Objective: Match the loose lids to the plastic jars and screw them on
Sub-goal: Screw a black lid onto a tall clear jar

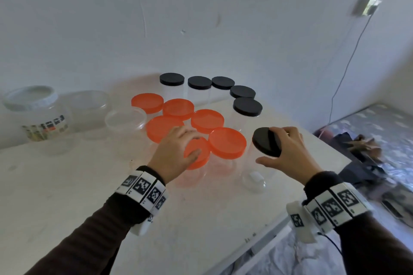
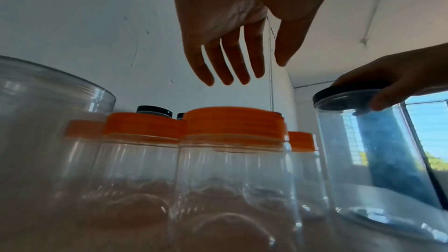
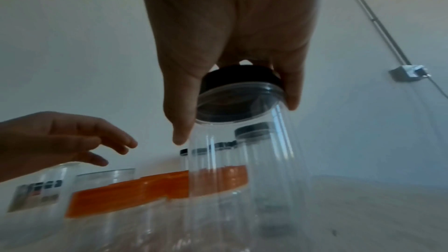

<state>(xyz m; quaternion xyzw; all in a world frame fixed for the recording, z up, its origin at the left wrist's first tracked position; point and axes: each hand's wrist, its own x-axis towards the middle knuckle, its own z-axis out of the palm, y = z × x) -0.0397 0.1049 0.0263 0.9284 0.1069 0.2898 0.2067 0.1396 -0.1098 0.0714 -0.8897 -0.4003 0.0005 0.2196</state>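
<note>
Jars of clear plastic stand crowded on the pale surface (image 1: 67,196), and every one that can be seen through looks empty. Six of them wear orange lids (image 1: 227,142), packed in a cluster at the middle; five taller, narrower ones with black lids (image 1: 247,106) curve in a row behind them, toward the wall. The nearest orange-lidded jar (image 2: 232,170) sits directly under the left hand (image 1: 176,152), whose fingers (image 2: 227,60) are spread and nearly straight, hovering over that lid and holding nothing; from the head view the thumb seems to lie on the lid's top, though the left wrist view shows a gap beneath the fingertips.

The right hand (image 1: 288,152) grips a black lid (image 3: 240,78) from above, thumb on one side and fingers on the other, curled round its rim. That lid sits on the mouth of a tall clear jar (image 3: 242,179) at the right end of the group, near the edge of the surface, just beside the orange cluster. The jar is tilted, its top leaning, and the lid looks slanted in the head view; whether it is threaded on cannot be told.

At the far left stand a big jar with a white lid and printed label (image 1: 42,127), a wide open-topped jar (image 1: 89,109) and a lower clear tub (image 1: 125,120).
</note>
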